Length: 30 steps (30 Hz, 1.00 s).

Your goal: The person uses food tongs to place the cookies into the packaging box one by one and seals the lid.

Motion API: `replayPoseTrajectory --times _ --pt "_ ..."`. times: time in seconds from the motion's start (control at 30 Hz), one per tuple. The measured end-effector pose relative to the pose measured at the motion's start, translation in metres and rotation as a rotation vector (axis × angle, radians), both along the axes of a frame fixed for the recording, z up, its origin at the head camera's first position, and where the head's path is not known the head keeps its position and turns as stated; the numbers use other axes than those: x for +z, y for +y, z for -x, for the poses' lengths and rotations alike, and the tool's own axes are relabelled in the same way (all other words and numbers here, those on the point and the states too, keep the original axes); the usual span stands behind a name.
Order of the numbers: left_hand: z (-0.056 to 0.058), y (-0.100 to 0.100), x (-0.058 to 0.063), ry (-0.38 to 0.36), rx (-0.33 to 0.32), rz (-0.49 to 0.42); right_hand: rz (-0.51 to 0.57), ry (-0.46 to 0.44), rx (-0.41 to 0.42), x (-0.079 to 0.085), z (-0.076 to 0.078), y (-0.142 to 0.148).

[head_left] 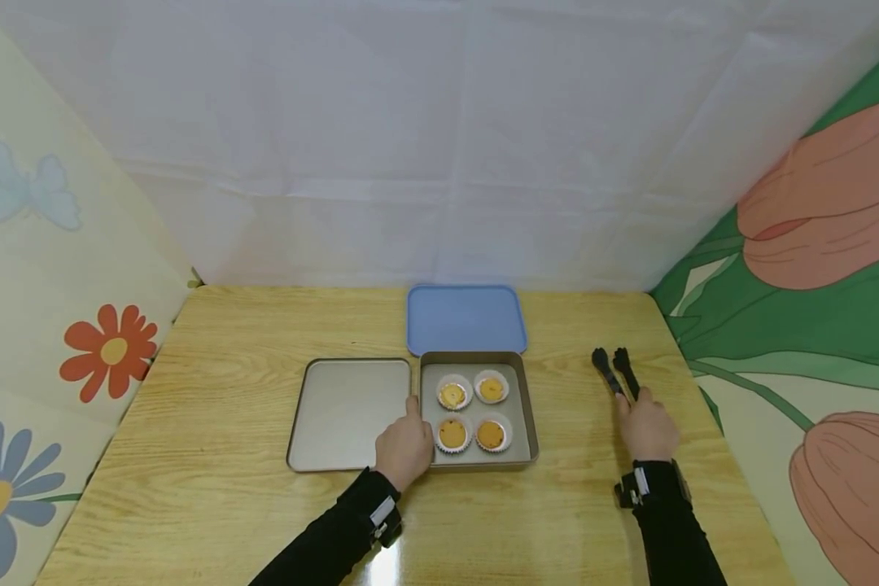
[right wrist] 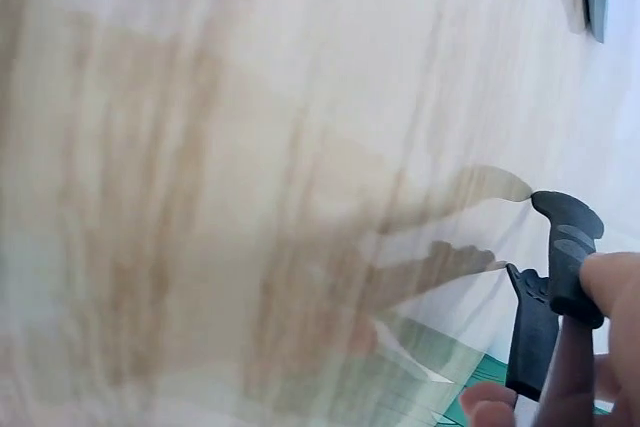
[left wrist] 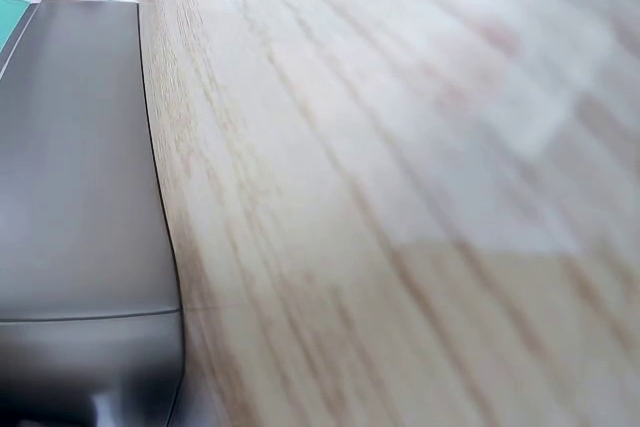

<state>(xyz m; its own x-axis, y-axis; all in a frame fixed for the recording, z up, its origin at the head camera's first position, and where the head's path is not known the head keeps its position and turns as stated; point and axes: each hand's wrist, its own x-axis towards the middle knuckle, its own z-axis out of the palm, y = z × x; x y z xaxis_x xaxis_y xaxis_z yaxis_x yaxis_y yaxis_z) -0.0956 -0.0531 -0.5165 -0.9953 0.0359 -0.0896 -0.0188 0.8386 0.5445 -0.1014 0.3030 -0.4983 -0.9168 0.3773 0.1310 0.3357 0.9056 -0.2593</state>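
In the head view, a square metal baking pan (head_left: 531, 423) holds several small round baked tarts, among them a front-right tart (head_left: 491, 435), in white paper cups. My left hand (head_left: 404, 452) grips the pan's left wall near the front corner, one finger stretched along the rim. The left wrist view shows the pan's outer side (left wrist: 75, 167), but not the left hand itself. Off to the right, my right hand (head_left: 648, 427) holds black-tipped tongs (head_left: 606, 370) by their arms. The tips stand apart with nothing between them, and the right wrist view shows fingers (right wrist: 615, 282) on the tongs.
A flat silver tray or lid (head_left: 352, 415) lies just left of the pan. Behind the pan is a blue rectangular tray or lid (head_left: 466, 319). All sit on a wooden table (head_left: 212, 423), with a white sheet (head_left: 439, 146) behind and printed panels at both sides.
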Motion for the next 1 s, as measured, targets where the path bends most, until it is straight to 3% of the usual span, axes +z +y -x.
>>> replayPoseTrajectory --times 0.37,1.0 --pt "0.0 0.0 0.001 0.0 -0.002 -0.001 0.019 -0.034 -0.041 -0.008 -0.002 0.001" --pt "-0.001 0.0 -0.002 0.009 -0.001 -0.001 -0.002 0.007 -0.068 -0.016 -0.004 -0.003"
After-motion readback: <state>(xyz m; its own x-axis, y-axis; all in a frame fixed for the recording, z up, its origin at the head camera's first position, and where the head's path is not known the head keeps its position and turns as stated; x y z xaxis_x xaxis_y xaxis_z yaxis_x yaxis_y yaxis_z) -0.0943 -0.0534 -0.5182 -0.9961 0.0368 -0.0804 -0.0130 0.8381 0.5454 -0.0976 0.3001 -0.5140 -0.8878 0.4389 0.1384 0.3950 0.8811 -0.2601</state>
